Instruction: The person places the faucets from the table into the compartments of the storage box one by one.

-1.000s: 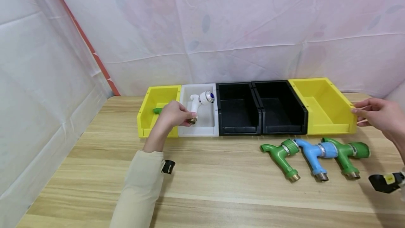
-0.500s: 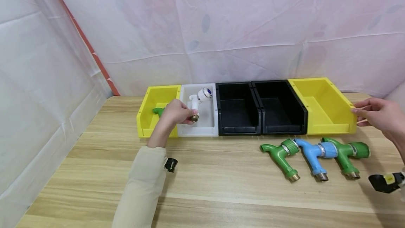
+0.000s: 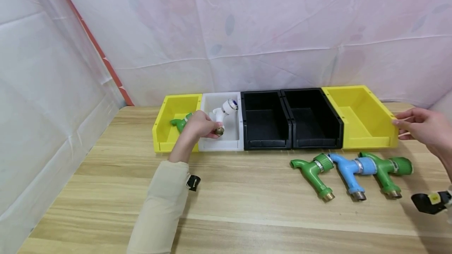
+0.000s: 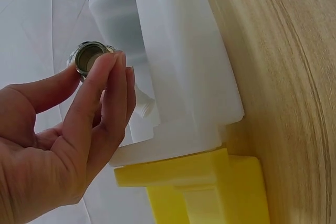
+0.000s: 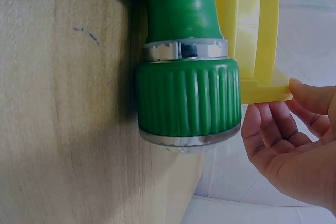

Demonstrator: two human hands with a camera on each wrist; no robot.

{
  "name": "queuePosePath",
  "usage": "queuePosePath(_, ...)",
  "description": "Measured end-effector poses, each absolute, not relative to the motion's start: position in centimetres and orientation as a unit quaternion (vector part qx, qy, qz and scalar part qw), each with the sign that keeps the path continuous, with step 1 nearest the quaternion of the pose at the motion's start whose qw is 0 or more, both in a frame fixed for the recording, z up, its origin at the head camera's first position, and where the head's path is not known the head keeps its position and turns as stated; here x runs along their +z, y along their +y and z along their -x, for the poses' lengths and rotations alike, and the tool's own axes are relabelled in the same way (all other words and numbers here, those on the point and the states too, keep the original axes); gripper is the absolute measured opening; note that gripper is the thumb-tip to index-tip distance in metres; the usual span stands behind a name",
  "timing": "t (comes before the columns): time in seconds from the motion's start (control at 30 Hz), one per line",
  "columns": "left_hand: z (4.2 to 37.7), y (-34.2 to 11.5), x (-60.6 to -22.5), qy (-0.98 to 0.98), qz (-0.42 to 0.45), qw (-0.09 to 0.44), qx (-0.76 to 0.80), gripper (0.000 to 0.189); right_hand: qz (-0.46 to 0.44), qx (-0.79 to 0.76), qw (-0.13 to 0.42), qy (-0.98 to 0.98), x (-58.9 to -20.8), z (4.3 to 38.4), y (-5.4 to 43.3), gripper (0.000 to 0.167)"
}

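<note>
In the head view my left hand (image 3: pixel 199 125) pinches a white tap (image 3: pixel 219 115) by its brass threaded end, with the blue-marked knob pointing up and away. The tap is over the white bin (image 3: pixel 221 146), its spout toward the back. The left wrist view shows the open brass end (image 4: pixel 90 56) between thumb and fingertips, partly covered by them. At the far right, my right hand (image 3: pixel 425 126) holds the side rim of a yellow bin (image 3: pixel 370 143). In the right wrist view the thumb lies on one side of that rim and the fingers on the other.
A green tap (image 3: pixel 179 124) lies in the left yellow bin (image 3: pixel 176 147), partly behind my left hand. Two black bins (image 3: pixel 267 144) stand mid-row. In front of the row, a green tap (image 3: pixel 312 173), a blue tap (image 3: pixel 350 171) and another green tap (image 3: pixel 385 171) lie on the wooden table (image 3: pixel 247 214).
My left hand and the white tap have shifted slightly right over the white bin, uncovering more of the green tap in the left yellow bin. My right hand has stayed put.
</note>
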State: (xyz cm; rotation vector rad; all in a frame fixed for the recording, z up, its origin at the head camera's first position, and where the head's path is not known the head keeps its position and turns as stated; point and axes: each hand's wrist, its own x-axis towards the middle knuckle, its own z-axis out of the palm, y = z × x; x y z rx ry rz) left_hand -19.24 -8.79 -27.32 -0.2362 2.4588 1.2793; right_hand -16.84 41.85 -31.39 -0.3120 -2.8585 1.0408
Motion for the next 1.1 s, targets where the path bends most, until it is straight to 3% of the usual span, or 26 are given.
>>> queuePosePath(0.87,19.1,-8.5,-27.8,0.868,0.086,0.181,0.454,0.021,0.104,0.337,0.042,-0.935,-31.3,16.8,41.7,0.033)
queuePosePath(1.1,19.1,-8.3,-28.0,0.874,0.086,0.179,0.445,0.021,0.102,0.355,0.051,-0.928,-33.2,17.7,44.1,0.034)
